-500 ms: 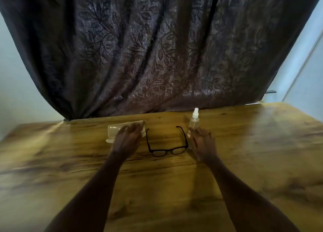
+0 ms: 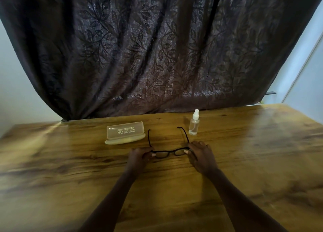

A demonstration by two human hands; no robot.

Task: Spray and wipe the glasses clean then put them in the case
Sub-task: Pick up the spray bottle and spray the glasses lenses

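Black-framed glasses (image 2: 168, 151) lie on the wooden table (image 2: 70, 170) with their arms unfolded and pointing away from me. My left hand (image 2: 139, 156) pinches the frame's left corner, and my right hand (image 2: 201, 154) grips its right corner. A translucent cream glasses case (image 2: 125, 133) stands shut behind and to the left of the glasses. Behind and to the right, a small clear spray bottle (image 2: 194, 123) with a white cap stands upright. No wiping cloth is in view.
A dark leaf-patterned curtain (image 2: 157, 48) hangs right behind the table's far edge. Pale walls show on both sides of it. The table runs wide to the left and right of my arms.
My left hand has come off the case and my right hand away from the spray bottle. Both have drawn back toward me and closed on the corners of the glasses frame.
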